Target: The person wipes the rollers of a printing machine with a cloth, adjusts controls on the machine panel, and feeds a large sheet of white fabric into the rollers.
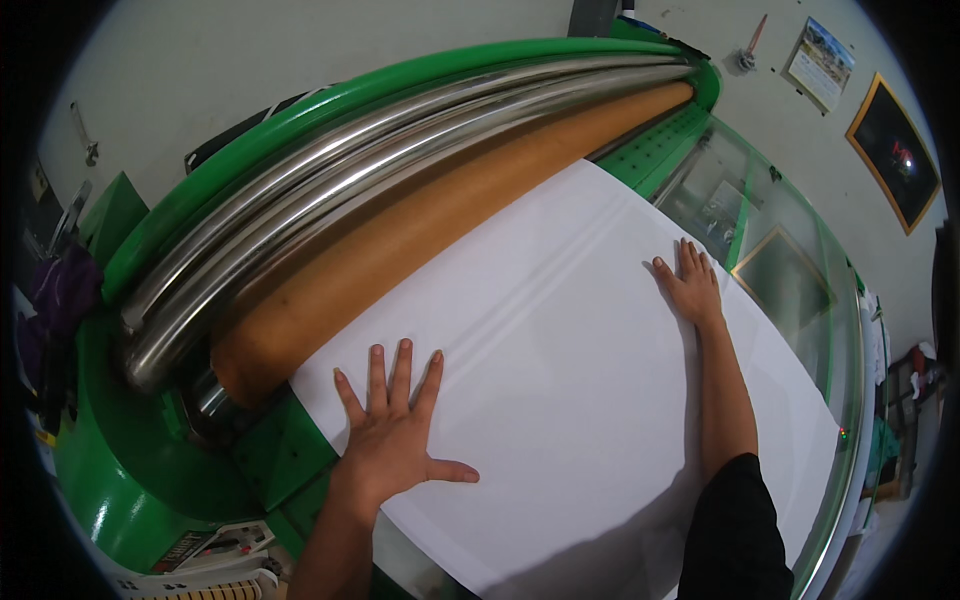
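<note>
Pale wall (pixel 350 35) stands behind the scene, with a wrench (pixel 84 135) hanging at the far left and, at the far right, a calendar-like print (pixel 820 63) and a dark picture in a gold frame (pixel 893 150). Across the far side runs a machine with a glossy green hood (pixel 400 75), two polished metal rollers (pixel 400 145) and, nearest, a thick brown roller (pixel 450 225). Purple cloth (pixel 62 290) hangs bunched at its left end. A large white sheet (pixel 560 370) lies flat on the green-edged glass worktop (pixel 762 210), its far edge meeting the brown roller — whether it passes beneath cannot be told. Faint parallel creases cross the sheet from near left to far right, and a broad shadow darkens its near part. The left hand (pixel 392 440) is open and palm down on the sheet, near its left edge, fingers spread wide and thumb pointing right. The right hand (pixel 695 290) is open too, palm down by the sheet's right edge — fingers closer together, thumb out to the left. Neither grips anything. A black sleeve (pixel 735 530) covers part of the right forearm.
</note>
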A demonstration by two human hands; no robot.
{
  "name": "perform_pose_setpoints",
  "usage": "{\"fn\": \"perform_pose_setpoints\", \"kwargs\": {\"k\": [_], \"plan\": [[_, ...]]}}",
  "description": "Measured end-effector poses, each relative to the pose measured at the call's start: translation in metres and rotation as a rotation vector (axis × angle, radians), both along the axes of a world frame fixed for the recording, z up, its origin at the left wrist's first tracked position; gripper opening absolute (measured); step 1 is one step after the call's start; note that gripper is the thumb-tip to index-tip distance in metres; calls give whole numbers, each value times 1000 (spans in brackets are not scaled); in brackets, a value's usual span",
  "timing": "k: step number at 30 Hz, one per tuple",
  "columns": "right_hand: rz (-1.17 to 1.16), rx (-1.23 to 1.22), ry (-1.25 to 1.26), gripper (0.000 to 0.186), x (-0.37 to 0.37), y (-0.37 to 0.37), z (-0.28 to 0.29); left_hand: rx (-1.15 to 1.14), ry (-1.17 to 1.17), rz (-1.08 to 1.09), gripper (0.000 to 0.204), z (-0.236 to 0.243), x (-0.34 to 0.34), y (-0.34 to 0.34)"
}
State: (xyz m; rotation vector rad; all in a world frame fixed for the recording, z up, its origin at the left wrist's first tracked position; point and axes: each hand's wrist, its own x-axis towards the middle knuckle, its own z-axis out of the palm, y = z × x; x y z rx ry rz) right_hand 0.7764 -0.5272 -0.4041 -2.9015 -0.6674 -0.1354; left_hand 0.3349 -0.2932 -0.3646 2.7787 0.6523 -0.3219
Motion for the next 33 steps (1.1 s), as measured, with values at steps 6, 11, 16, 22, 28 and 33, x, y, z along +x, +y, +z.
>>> {"fn": "perform_pose_setpoints", "kwargs": {"k": [6, 11, 16, 22, 28, 33], "plan": [[-8, -37, 12, 106, -3, 6, 6, -12, 65, -2, 165, 5, 1, 0], [-9, -61, -17, 104, 4, 6, 4, -30, 65, -23, 169, 8, 2, 1], [32, -95, -75, 101, 11, 14, -6, -75, -2, -8, 167, 11, -9, 0], [13, -75, -59, 95, 22, -1, -17, -136, -39, -7, 162, 7, -9, 1], [-9, -103, -14, 94, 21, 10, -13, -187, -3, 17, 162, 12, -12, 2], [1, -94, -22, 94, 26, 9, -14, -199, -3, 16, 162, 13, -12, 3]]}}
